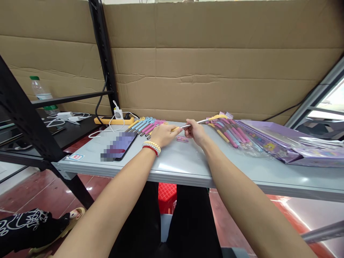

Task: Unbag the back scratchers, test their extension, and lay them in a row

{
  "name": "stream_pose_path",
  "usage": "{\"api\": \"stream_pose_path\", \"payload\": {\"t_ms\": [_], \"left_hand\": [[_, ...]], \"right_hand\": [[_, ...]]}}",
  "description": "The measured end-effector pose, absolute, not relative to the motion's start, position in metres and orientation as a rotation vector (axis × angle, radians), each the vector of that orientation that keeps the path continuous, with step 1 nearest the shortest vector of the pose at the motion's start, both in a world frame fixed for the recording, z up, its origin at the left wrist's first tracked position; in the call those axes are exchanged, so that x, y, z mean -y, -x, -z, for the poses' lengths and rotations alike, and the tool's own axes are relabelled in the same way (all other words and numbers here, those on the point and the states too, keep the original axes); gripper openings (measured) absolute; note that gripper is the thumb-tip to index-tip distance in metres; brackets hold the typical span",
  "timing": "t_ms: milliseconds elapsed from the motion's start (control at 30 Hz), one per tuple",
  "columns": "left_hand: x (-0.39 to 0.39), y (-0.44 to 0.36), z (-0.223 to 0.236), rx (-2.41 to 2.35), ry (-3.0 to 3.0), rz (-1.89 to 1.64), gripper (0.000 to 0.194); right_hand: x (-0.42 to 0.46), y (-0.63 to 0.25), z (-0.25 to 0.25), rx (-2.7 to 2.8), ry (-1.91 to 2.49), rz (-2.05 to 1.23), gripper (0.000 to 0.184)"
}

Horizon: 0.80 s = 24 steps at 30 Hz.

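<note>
Rod (185, 126) of slim silver metal with yellow ends, pinched by left hand (163, 137) and right hand (195, 132); a loosened grip could drop it.

We hold a rod (202, 121) of shiny, smooth metal with a plastic-looking yellow end. Our surface (185, 161) is smooth and glossy; clear, crinkled plastic wraps the bundle (231, 134) at right. Behind stands matt, creased cardboard (215, 61), and below, a glossy, textured red plastic stool (167, 192).
</note>
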<state>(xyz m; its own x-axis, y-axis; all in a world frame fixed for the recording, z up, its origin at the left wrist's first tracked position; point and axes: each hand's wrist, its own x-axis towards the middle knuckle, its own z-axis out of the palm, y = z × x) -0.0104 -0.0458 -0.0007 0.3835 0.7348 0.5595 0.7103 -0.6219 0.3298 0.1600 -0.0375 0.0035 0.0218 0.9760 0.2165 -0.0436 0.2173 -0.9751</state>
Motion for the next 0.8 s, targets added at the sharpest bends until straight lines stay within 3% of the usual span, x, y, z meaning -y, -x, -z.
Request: {"api": "stream_pose_path", "payload": {"t_ms": [200, 800], "left_hand": [[0.044, 0.013, -0.002, -1.562, -2.389, -1.088, 0.045], [0.045, 0.011, -0.004, -1.608, -2.501, -0.998, 0.053]], "right_hand": [[0.038, -0.173, -0.012, 0.974, 0.790, -1.055, 0.035], [0.042, -0.156, -0.006, 1.235, 0.777, -1.108, 0.040]]}}
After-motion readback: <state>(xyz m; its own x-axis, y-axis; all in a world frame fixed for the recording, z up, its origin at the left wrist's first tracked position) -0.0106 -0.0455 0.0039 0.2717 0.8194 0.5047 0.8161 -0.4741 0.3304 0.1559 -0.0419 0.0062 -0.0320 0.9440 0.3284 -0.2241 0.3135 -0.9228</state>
